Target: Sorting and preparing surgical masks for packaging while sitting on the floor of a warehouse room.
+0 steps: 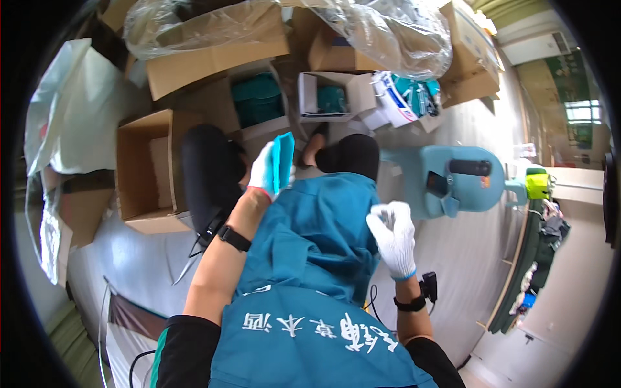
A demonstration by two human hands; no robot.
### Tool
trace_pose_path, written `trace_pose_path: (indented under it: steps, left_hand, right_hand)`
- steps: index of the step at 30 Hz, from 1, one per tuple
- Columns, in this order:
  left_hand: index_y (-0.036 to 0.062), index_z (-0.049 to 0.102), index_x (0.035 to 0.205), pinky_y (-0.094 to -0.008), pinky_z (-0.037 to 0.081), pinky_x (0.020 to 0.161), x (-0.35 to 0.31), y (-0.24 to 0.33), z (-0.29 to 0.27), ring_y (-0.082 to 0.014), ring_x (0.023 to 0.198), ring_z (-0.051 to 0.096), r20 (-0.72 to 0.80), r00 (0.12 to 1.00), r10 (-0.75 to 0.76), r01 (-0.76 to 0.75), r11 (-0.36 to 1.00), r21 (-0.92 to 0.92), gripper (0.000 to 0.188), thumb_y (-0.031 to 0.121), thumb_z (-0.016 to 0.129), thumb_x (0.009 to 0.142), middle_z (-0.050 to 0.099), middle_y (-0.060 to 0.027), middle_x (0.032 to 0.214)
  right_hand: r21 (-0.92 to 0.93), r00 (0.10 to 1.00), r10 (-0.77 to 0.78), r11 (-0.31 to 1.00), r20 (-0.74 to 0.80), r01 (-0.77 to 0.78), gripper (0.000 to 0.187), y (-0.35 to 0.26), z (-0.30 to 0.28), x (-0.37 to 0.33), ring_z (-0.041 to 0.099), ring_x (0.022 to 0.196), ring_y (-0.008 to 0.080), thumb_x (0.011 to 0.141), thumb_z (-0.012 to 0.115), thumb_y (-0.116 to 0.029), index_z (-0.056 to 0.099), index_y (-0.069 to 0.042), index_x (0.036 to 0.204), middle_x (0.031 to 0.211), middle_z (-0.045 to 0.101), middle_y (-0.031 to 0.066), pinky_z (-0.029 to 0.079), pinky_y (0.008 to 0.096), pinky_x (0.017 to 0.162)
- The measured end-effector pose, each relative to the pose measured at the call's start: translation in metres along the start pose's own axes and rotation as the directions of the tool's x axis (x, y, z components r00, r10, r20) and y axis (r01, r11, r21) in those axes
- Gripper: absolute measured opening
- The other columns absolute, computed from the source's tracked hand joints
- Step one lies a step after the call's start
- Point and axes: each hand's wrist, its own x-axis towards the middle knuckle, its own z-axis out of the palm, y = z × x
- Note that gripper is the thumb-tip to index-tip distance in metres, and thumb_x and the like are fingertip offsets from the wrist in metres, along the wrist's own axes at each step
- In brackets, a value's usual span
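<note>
In front of my lap, my left hand [262, 169] wears a white glove and grips a flat teal folded piece [283, 160], held upright with its narrow edges showing. What it is made of cannot be told. My right hand [394, 238], also in a white knitted glove, hovers by the right side of my teal apron [310, 220]. Its fingers are curled in toward the thumb, and whatever lies between them is hidden. Past my feet stand an open carton of teal flat pieces [257, 100] and a smaller white box with teal pieces [332, 99].
An open brown carton [145, 171] stands left of my knee. A white box with teal pieces [407, 97] sits far right, near large cartons with clear plastic [401, 42]. On my right is a blue-grey stool [414, 174] bearing a black cylinder [470, 167] and a phone [438, 183].
</note>
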Motion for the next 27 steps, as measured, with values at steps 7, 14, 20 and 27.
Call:
trace_pose_path:
  steps: [7,14,20,27]
  left_hand:
    - [0.0136,0.048,0.077,-0.0227,0.023,0.041,-0.029,-0.016,0.084,-0.0060,0.048,0.030,0.129,0.856,-0.501,0.518,0.829,-0.213,0.037,0.046,0.056,0.094,0.029,0.0067,0.058]
    - [0.0029,0.056,0.124,-0.0404,0.045,0.091,-0.033,0.006,0.067,-0.0241,0.108,0.058,-0.524,0.806,0.275,-0.120,0.943,0.310,0.064,0.058,0.042,0.095,0.062,-0.0137,0.115]
    - [0.0050,0.060,0.120,-0.0357,0.051,0.087,-0.020,0.002,0.109,-0.0175,0.095,0.064,-0.277,0.861,0.427,-0.219,0.802,0.556,0.037,0.029,0.066,0.092,0.066,-0.0053,0.105]
    - [0.0063,0.060,0.118,-0.0349,0.050,0.089,-0.003,0.009,0.115,-0.0168,0.098,0.063,-0.274,0.770,0.577,-0.460,0.798,0.388,0.027,0.018,0.064,0.094,0.065,-0.0036,0.109]
  right_hand:
    - [0.467,0.988,-0.063,0.884,0.140,-0.010,0.032,-0.059,0.087,0.081,0.050,0.072,0.0118,0.073,0.079,-0.011,0.053,-0.004,0.091,0.075,0.050,0.0001,0.044,0.0249,0.066]
    - [0.733,0.967,0.252,0.651,0.037,-0.198,0.028,-0.047,0.086,0.095,0.044,0.059,0.0039,0.074,0.079,-0.005,0.051,-0.010,0.077,0.069,0.046,-0.0044,0.038,0.0202,0.053]
    - [0.768,0.977,0.213,0.629,-0.023,-0.120,0.022,-0.052,0.086,0.100,0.049,0.058,0.0043,0.078,0.077,-0.007,0.055,-0.008,0.082,0.071,0.052,-0.0032,0.040,0.0189,0.050]
    - [0.948,0.996,0.083,0.313,0.030,-0.055,0.021,-0.014,0.102,0.125,0.049,0.059,0.0032,0.099,0.055,-0.026,0.063,-0.007,0.094,0.081,0.061,-0.0003,0.040,0.0191,0.050]
